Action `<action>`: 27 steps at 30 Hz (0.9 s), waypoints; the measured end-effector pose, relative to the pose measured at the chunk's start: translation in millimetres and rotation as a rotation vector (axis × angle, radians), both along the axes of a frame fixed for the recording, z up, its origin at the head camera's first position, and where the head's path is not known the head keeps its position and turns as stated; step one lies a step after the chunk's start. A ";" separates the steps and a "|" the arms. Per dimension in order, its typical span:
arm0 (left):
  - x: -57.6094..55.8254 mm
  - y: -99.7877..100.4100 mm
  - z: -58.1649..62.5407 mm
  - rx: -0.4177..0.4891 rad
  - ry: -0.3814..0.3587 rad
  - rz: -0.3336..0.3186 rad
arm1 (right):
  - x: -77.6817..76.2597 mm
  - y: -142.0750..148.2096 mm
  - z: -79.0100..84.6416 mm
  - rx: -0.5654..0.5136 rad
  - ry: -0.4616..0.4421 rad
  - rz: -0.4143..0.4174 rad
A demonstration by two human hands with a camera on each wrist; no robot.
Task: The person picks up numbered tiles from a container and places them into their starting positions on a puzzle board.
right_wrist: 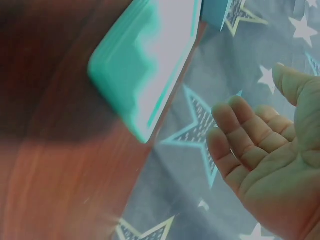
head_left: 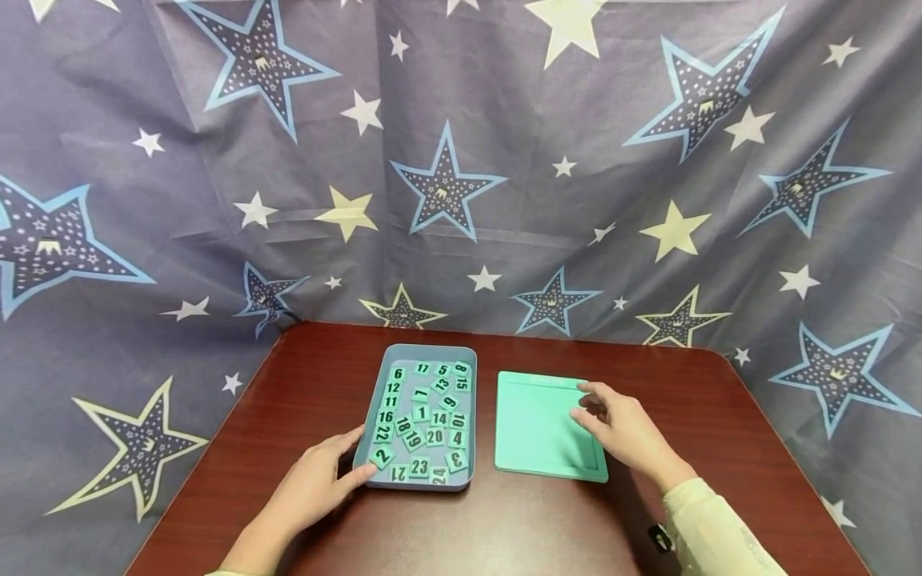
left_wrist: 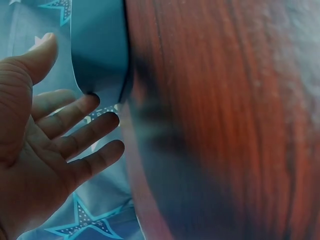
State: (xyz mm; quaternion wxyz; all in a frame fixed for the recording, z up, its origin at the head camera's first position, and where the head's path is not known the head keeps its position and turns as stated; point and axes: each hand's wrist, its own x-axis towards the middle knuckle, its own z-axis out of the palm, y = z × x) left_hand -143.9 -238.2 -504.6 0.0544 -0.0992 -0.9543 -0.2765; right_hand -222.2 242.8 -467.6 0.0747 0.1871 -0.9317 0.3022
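Note:
A blue-grey tray (head_left: 467,478) lies on the table, holding several green number tiles (head_left: 420,466) with black digits. My left hand (head_left: 314,478) is at its near left corner, the thumb tip over the rim close to the tile marked 2 (head_left: 382,456). In the left wrist view the fingers of this hand (left_wrist: 55,130) are spread and fairly straight, beside the tray wall (left_wrist: 100,45). To the right lies a flat green square board (head_left: 547,424). My right hand (head_left: 625,424) hovers at the board's right edge, its fingers (right_wrist: 245,125) loosely bent with nothing between them.
The reddish-brown wooden table (head_left: 519,528) carries the tray and board side by side, with a narrow gap between. A grey curtain (head_left: 504,104) printed with stars hangs right behind the table's far edge. A small dark object (head_left: 659,538) sits at the right sleeve.

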 end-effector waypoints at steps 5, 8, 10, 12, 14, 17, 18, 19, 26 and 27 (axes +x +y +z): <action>1.6 -2.7 -2.1 -0.020 -0.023 0.000 | -6.8 -31.4 8.7 0.045 0.046 0.058; 1.5 -3.8 -4.3 -0.024 -0.031 0.007 | -9.2 -56.4 14.3 0.066 0.051 0.108; 0.8 -4.0 -5.1 -0.020 -0.039 0.010 | -10.7 -73.7 17.3 0.089 0.063 0.147; -0.1 -3.8 -5.4 -0.014 -0.045 0.012 | -12.2 -91.4 20.3 0.106 0.066 0.199; -0.8 -3.8 -5.0 -0.007 -0.049 0.014 | -14.5 -108.7 22.0 0.126 0.077 0.250; -1.3 -3.5 -5.0 -0.002 -0.058 0.021 | -18.1 -132.0 23.4 0.146 0.068 0.316; -1.1 -3.4 -5.2 -0.001 -0.065 0.025 | -19.5 -138.6 23.0 0.161 0.072 0.332; -0.9 -3.3 -5.3 0.001 -0.072 0.028 | -20.8 -145.0 22.4 0.179 0.077 0.344; 1.9 -2.5 -4.5 0.030 -0.121 0.050 | -28.2 -176.9 15.7 0.277 0.073 0.384; 2.1 -2.3 -4.5 0.030 -0.125 0.053 | -29.0 -179.9 15.0 0.292 0.070 0.382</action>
